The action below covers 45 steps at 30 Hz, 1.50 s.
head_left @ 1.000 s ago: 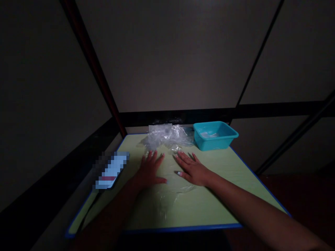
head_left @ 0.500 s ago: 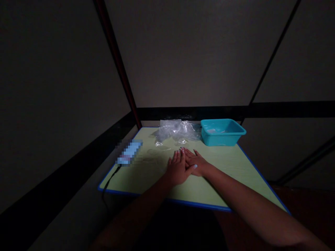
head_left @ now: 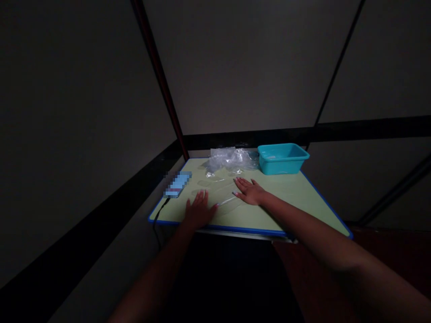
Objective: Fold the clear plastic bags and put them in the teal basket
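A clear plastic sheet or bag (head_left: 224, 194), hard to make out, lies flat on the pale green table (head_left: 256, 222). My left hand (head_left: 198, 210) rests at its left side, palm down with the fingers spread. At its right side my right hand (head_left: 251, 192) lies flat, fingers apart. Neither hand grips anything. Behind them sits a crumpled pile of clear plastic bags (head_left: 230, 159).
A turquoise basin (head_left: 283, 166) stands at the table's back right, with something pale inside. On the left lies a blurred-out phone-like device (head_left: 178, 185) with a black cable (head_left: 156, 224). Dark walls border the table's back and left.
My hands were together, the left over the right; now they are apart, the left further left. More of the clear plastic between them shows. The camera view has shifted a little.
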Tool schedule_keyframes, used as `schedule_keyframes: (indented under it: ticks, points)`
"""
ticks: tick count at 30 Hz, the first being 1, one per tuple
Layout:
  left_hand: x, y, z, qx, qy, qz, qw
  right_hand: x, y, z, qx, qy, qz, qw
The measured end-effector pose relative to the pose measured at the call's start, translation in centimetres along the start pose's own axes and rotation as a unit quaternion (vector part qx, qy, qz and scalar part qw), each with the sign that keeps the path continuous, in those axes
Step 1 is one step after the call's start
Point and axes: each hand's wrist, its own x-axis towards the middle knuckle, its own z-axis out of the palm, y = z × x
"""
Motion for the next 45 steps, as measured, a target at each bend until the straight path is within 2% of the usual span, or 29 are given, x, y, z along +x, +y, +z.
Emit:
schedule_keyframes:
  ticks: [4,6,8,10,12,15,19,22,25,30,38,41,45]
  points:
    - [-1.3,-3.2,-0.2,0.015,0.003,-0.017,1.000,-0.1,-0.1,0.0,0.004,0.004,-0.002,1.000]
    - [-1.8,-3.9,-0.3,0.017,0.000,-0.029,0.999,-0.1,-0.1,-0.2,0.013,0.002,-0.001,1.000]
    - [-1.9,-3.8,-0.5,0.014,0.008,-0.045,0.999,0.1,-0.1,-0.4,0.036,-0.004,0.006,0.999]
    - [-1.8,-2.8,-0.8,0.008,0.030,-0.056,0.998,0.5,0.1,-0.7,0.065,0.003,0.022,0.998]
    - [-1.3,-1.0,-1.1,-0.005,0.047,-0.042,0.998,1.0,0.4,-0.9,0.079,0.021,0.037,0.996]
    - [0.1,2.6,-1.5,-0.030,0.041,0.023,0.998,1.3,0.7,-0.9,0.070,0.043,0.034,0.996]
    - [3.7,6.3,-1.8,-0.101,0.031,0.115,0.988,0.5,0.0,-0.7,0.045,0.048,-0.004,0.998]
    - [6.7,7.0,-1.6,-0.128,0.009,0.166,0.978,-0.3,-1.1,-0.5,0.022,0.046,-0.029,0.998]
    - [8.4,6.2,-1.1,-0.134,-0.003,0.186,0.973,-0.6,-1.8,-0.3,-0.004,0.013,-0.024,1.000]
    - [8.6,3.5,-0.6,-0.107,0.003,0.197,0.975,-0.6,-2.0,-0.2,-0.025,-0.022,0.006,0.999]
    - [9.9,-1.9,-1.1,-0.076,-0.007,0.107,0.991,-1.2,-2.5,-0.5,0.010,-0.034,0.017,0.999]
    - [10.3,-2.2,-1.6,-0.076,0.002,0.094,0.993,-1.6,-2.4,-1.1,0.029,-0.013,0.025,0.999]
    - [11.3,-1.0,-2.1,-0.086,0.014,0.139,0.986,-1.6,-2.0,-1.6,0.036,0.022,0.012,0.999]
